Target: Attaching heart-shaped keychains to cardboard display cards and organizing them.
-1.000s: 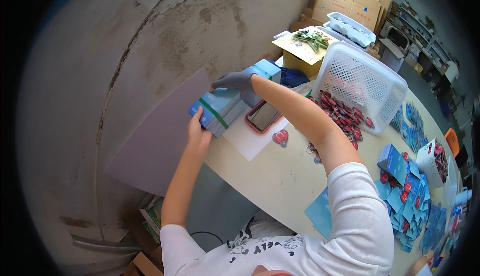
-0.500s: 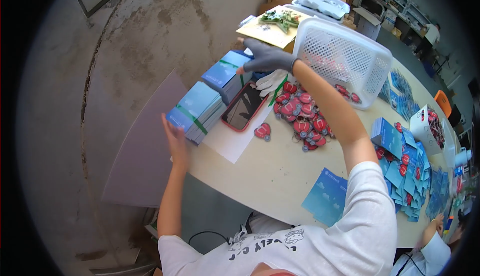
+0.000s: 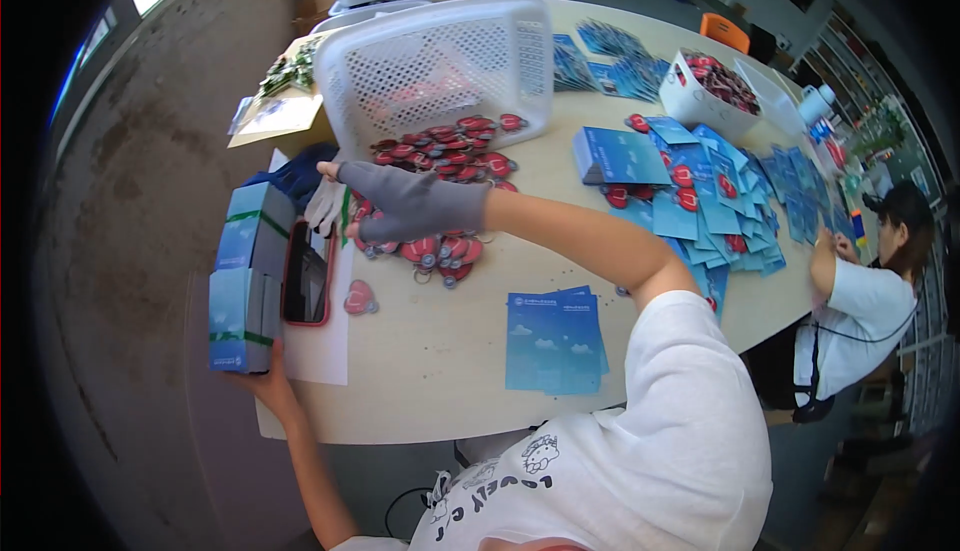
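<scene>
At the table's near-left edge the person's left hand point(image 3: 262, 383) cups the lower end of a banded bundle of light-blue cards with a green strap point(image 3: 240, 319) — fingers wrapped under it, thumb side hidden, so the hold reads as a closed clasp on the bundle. A second banded bundle of the same blue cards point(image 3: 256, 230) lies just beyond it, the two nearly end to end. Beside them rests a dark phone in a red case point(image 3: 307, 274), on a white sheet of paper point(image 3: 322, 351).

The right hand point(image 3: 405, 203), in a grey fingerless glove, reaches across to a white cloth glove point(image 3: 327, 208) beside a heap of red heart-shaped key tags point(image 3: 440, 246); its fingertips are curled down at that glove, but whether they pinch it I cannot tell.

Behind the heap a white perforated plastic basket point(image 3: 440, 71) lies tipped on its side — tags spilling from its mouth. A loose stack of blue printed leaflets point(image 3: 553, 341) sits near the person's chest. At the far right another person in white point(image 3: 860, 301) works at the table's edge.
</scene>
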Demonstrator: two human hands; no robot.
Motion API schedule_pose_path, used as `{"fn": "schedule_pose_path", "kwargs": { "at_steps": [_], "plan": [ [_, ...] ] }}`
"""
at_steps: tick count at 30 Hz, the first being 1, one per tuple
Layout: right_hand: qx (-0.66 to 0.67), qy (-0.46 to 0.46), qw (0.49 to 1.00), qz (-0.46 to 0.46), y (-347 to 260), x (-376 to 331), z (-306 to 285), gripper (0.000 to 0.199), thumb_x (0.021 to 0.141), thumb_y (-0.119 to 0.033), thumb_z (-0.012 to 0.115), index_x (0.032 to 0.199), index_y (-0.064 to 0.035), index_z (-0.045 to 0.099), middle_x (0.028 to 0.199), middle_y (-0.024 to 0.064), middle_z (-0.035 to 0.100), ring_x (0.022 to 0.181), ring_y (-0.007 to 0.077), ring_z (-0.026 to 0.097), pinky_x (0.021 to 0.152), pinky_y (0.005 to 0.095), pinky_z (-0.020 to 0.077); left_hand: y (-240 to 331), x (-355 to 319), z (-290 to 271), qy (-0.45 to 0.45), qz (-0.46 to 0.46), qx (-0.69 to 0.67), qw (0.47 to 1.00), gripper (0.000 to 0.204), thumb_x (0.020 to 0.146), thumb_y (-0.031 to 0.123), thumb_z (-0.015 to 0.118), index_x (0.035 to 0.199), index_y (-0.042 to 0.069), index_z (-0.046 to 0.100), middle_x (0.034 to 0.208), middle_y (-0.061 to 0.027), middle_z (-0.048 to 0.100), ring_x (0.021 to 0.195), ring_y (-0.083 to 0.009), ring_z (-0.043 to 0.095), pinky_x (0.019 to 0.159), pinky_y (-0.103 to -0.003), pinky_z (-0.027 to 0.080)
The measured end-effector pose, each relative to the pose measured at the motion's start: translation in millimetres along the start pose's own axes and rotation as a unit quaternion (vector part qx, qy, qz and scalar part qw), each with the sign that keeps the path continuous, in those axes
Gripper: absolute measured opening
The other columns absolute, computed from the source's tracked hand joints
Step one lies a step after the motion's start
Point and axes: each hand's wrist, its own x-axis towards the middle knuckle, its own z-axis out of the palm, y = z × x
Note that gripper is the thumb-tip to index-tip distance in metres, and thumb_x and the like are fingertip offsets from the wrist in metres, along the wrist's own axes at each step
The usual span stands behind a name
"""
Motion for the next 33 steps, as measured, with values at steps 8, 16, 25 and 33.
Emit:
{"fn": "schedule_pose_path", "kwargs": {
  "at_steps": [8, 16, 25, 33],
  "plan": [
    [-0.447, -0.035, 0.832, 0.325, 2, -279, -187, 0.106, 0.066, -0.033, 0.083, 0.150, -0.0048, 0.024, 0.143, 0.0231, 0.037, 0.137, 0.0345, 0.032, 0.115, 0.0392, 0.0242, 160, -49, 56, -0.310, 0.350, 0.025, 0.884, 0.070, 0.075, 0.017, 0.078, 0.135, 0.001, 0.044, 0.136, -0.0144, 0.050, 0.136, -0.0374, 0.034, 0.110, -0.047, 0.029],
    [-0.344, -0.084, 0.882, 0.312, 79, -292, -219, 0.113, 0.065, -0.043, 0.084, 0.151, -0.0049, 0.021, 0.149, 0.0209, 0.031, 0.139, 0.0345, 0.029, 0.115, 0.0375, 0.0246, 203, -118, 364, -0.591, 0.330, -0.107, 0.728, 0.123, 0.066, 0.025, 0.088, 0.153, 0.007, 0.002, 0.156, -0.0221, 0.013, 0.145, -0.0352, 0.014, 0.116, -0.042, 0.022],
    [-0.252, -0.145, 0.892, 0.346, 122, -317, -249, 0.114, 0.062, -0.040, 0.086, 0.149, -0.0020, 0.022, 0.134, 0.0214, 0.045, 0.126, 0.0336, 0.046, 0.106, 0.0363, 0.0378, 186, -150, 473, -0.673, 0.285, -0.084, 0.677, 0.136, 0.062, 0.026, 0.091, 0.153, 0.009, -0.008, 0.150, -0.0275, 0.025, 0.139, -0.0373, 0.029, 0.115, -0.040, 0.024],
    [-0.271, -0.128, 0.883, 0.362, 128, -306, -236, 0.098, 0.065, -0.029, 0.080, 0.145, -0.0030, 0.029, 0.127, 0.0209, 0.047, 0.122, 0.0336, 0.048, 0.103, 0.0373, 0.0408, 183, -143, 471, -0.653, 0.310, -0.065, 0.688, 0.125, 0.066, 0.026, 0.086, 0.154, 0.009, -0.002, 0.147, -0.0269, 0.031, 0.135, -0.0378, 0.036, 0.112, -0.040, 0.030]
  ]
}}
